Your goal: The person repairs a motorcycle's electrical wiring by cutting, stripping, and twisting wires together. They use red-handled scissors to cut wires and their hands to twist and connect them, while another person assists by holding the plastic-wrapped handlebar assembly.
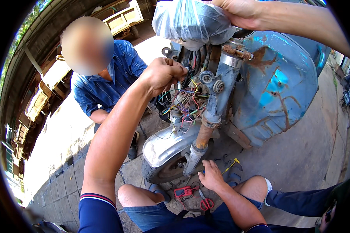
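Outdoor paved yard, hard sun at left, shade under the bike; row of small carts along the far-left edge.

Next, co-worker in blue checked shirt, crouched facing the work.

Front tyre low, under a bare-metal mudguard.

Left hand is up at the wire bundle, thumb and fingers narrow, pinching into its upper part. Can't tell which lead. Bundle hangs loose on the near side of the steering column, many colours, badly tangled; some ends dangle over the mudguard.

To do this well, I'd isolate one lead, trace it by colour back to its branch, and pull on connector bodies, not on the wire. Keep bare ends off each other and off the frame. Light tension only; insulation may be brittle.

Above, plastic-wrapped bulky part sits over the wiring; another person's hand is on its right edge. Worth having that stay steady so nothing tugs.

Below, red meter on the ground, then red-handled scissors. Rusty fork leg above them.

Right hand is low beside the fork foot, fingers loosely spread. Something blue shows by the fingertips; can't tell if gripped. Yellow-handled tool just beyond.

Far right: rusted blue body panel, then a bystander's dark trouser leg.
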{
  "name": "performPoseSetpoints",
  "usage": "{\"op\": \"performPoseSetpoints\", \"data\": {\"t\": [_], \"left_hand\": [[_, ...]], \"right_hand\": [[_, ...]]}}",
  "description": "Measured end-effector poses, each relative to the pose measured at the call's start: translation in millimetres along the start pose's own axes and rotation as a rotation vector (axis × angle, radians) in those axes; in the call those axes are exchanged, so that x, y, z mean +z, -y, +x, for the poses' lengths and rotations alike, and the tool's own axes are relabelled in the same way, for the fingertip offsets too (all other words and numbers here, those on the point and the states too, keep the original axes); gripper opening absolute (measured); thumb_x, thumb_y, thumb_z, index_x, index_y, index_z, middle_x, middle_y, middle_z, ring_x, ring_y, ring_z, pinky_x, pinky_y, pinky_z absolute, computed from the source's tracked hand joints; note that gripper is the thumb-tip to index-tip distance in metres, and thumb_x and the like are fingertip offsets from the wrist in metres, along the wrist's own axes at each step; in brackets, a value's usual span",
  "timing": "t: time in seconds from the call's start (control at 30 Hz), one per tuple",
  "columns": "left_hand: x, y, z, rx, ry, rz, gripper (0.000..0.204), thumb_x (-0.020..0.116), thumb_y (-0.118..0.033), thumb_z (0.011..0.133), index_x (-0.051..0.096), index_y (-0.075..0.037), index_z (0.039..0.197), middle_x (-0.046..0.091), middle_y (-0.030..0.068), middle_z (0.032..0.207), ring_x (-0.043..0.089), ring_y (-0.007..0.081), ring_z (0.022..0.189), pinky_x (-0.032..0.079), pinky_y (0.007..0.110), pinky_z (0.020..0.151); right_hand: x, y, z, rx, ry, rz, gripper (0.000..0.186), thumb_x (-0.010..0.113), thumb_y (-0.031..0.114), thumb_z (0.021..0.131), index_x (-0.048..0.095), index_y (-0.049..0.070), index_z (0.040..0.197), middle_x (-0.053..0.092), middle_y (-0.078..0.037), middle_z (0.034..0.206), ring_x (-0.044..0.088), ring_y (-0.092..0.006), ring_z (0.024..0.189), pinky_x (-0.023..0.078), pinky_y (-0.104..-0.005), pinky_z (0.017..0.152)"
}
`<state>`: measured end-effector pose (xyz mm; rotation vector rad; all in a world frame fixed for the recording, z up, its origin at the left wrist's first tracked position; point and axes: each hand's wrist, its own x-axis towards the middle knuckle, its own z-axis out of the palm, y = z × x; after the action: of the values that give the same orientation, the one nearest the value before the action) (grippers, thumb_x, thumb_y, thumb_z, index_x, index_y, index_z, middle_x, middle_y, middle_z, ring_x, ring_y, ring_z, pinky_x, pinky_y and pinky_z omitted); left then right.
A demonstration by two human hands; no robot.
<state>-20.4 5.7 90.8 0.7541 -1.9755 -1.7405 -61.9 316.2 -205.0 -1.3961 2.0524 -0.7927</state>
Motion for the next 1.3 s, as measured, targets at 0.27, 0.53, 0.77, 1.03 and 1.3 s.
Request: {"op": "performPoseSetpoints", "data": {"t": [0.27, 0.53, 0.77, 1.03, 1.3], "left_hand": [[-2, 3, 1, 0.016, 0.012, -0.003, 0.007, 0.062, -0.002, 0.095, 0.065, 0.005, 0.094, 0.066, 0.0122, 0.078, 0.060, 0.0155, 0.057, 0.047, 0.023, 0.045], [5, 2, -1, 0.100, -0.017, 0.168, 0.011, 0.070, -0.010, 0.095, 0.068, 0.000, 0.090, 0.069, 0.0075, 0.085, 0.065, 0.0136, 0.073, 0.051, 0.027, 0.066], [6, -1, -5, 0.058, -0.062, 0.154, 0.006, 0.067, -0.009, 0.094, 0.067, -0.004, 0.089, 0.069, 0.0015, 0.082, 0.063, 0.0109, 0.074, 0.048, 0.025, 0.067], [3, 7, -6, 0.124, -0.050, 0.213, 0.014, 0.074, -0.005, 0.090, 0.066, 0.000, 0.101, 0.068, 0.0035, 0.090, 0.062, 0.0109, 0.078, 0.049, 0.025, 0.070], [0, 9, -9, 0.060, -0.040, 0.074, 0.014, 0.075, -0.009, 0.092, 0.068, -0.002, 0.101, 0.069, 0.0022, 0.090, 0.063, 0.0116, 0.080, 0.049, 0.026, 0.071]], "right_hand": [[2, -2, 0, -0.008, 0.006, -0.001, 0.061, 0.069, 0.021, 0.088, 0.046, -0.004, 0.139, 0.053, -0.028, 0.130, 0.051, -0.0480, 0.125, 0.041, -0.0509, 0.110], [0, 0, 0, 0.009, 0.018, -0.006, 0.061, 0.069, 0.021, 0.088, 0.046, -0.003, 0.139, 0.053, -0.027, 0.131, 0.051, -0.0469, 0.125, 0.041, -0.0504, 0.111], [0, -5, -1, -0.003, 0.008, -0.010, 0.061, 0.070, 0.020, 0.088, 0.046, -0.003, 0.139, 0.054, -0.027, 0.130, 0.051, -0.0468, 0.125, 0.042, -0.0504, 0.109], [-6, -1, -3, -0.007, 0.013, -0.011, 0.060, 0.070, 0.020, 0.088, 0.047, -0.003, 0.138, 0.054, -0.027, 0.128, 0.052, -0.0461, 0.122, 0.044, -0.0501, 0.106], [-4, -4, -3, -0.007, 0.025, -0.025, 0.060, 0.070, 0.020, 0.088, 0.047, -0.002, 0.137, 0.054, -0.025, 0.129, 0.053, -0.0454, 0.122, 0.044, -0.0503, 0.105]]}}
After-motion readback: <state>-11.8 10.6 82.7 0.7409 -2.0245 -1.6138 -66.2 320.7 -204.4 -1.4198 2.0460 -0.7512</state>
